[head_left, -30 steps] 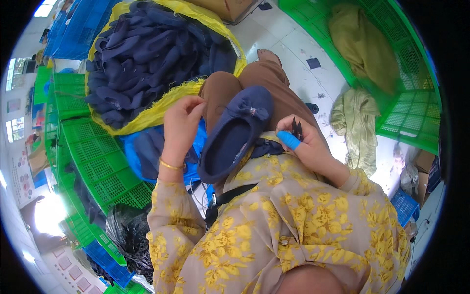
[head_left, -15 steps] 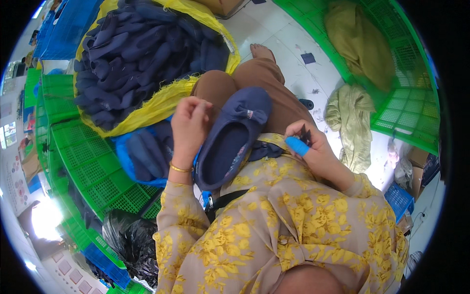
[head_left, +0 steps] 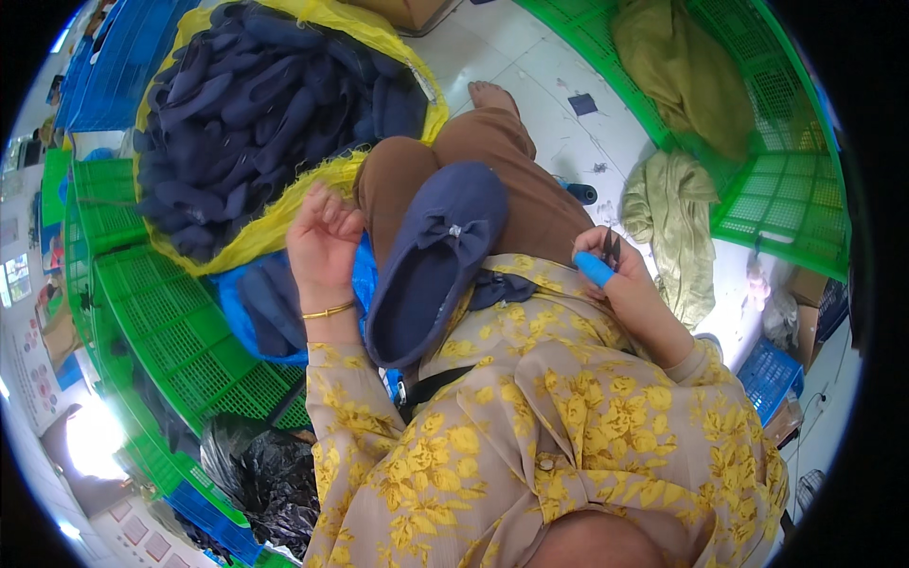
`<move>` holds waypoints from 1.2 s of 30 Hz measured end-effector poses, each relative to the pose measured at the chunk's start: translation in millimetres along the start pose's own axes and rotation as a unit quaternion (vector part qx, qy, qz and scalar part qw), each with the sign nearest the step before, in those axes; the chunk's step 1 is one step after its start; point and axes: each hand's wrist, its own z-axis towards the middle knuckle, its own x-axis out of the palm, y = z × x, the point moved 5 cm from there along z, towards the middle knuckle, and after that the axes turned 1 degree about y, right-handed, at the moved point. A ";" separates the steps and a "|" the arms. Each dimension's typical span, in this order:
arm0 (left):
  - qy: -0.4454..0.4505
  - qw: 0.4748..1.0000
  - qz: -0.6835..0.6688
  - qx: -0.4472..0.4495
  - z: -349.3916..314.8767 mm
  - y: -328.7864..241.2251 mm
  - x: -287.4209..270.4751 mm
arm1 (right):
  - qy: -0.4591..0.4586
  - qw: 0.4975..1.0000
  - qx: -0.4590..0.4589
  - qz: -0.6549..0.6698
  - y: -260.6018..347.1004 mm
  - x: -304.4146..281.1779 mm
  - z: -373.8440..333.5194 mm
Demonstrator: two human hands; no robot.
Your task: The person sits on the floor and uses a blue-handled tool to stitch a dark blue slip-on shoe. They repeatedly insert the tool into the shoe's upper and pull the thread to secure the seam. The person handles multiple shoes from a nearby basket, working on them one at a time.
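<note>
A navy slipper (head_left: 417, 293) with a fabric bow (head_left: 456, 237) and a small shiny ornament rests on my lap, toe pointing away from me. To its left is my left hand (head_left: 327, 237), off the slipper, with fingers loosely curled and nothing visible in them. My right hand (head_left: 615, 275), its thumb wrapped in blue tape, is closed around small dark thread snips (head_left: 612, 246), blades pointing up. More dark blue bows (head_left: 504, 288) lie on my lap beside the slipper.
A yellow sack (head_left: 275, 222) full of navy slippers (head_left: 256, 104) stands at far left. Below it sit a blue bag (head_left: 232, 303), green crates (head_left: 180, 322) and a black plastic bag (head_left: 270, 473). Far right are a large green crate (head_left: 767, 222), pale green cloth (head_left: 672, 237) and a dark spool (head_left: 582, 193).
My left hand has moved left, away from the slipper's side, and its fingers have loosened. The right hand has shifted slightly right, still holding the snips. The view has shifted a little.
</note>
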 end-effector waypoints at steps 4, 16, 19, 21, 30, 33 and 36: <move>0.010 0.997 0.070 0.027 6.6 7.1 15.4 | -0.002 1.000 0.006 0.020 -4.5 -6.4 -3.2; 0.015 0.933 0.355 0.050 27.6 16.2 30.7 | 0.006 1.000 -0.004 0.022 -2.9 -15.5 -9.6; 0.006 0.884 0.466 0.046 22.6 15.7 32.2 | 0.007 1.000 -0.008 0.000 -5.0 -14.9 -9.4; -0.023 0.864 0.500 0.060 16.1 15.6 44.6 | 0.009 1.000 -0.012 -0.010 -4.9 -14.0 -9.7; 0.201 0.637 0.731 0.139 -6.0 57.0 90.3 | 0.006 0.999 -0.024 0.022 -3.7 -17.2 -7.7; 0.127 0.699 0.693 0.124 -3.4 68.6 80.4 | -0.065 0.973 0.017 0.220 -25.6 -53.5 -4.5; 0.074 0.712 0.685 0.135 -6.7 65.9 71.2 | -0.178 0.936 0.042 0.301 -84.1 -165.1 -15.7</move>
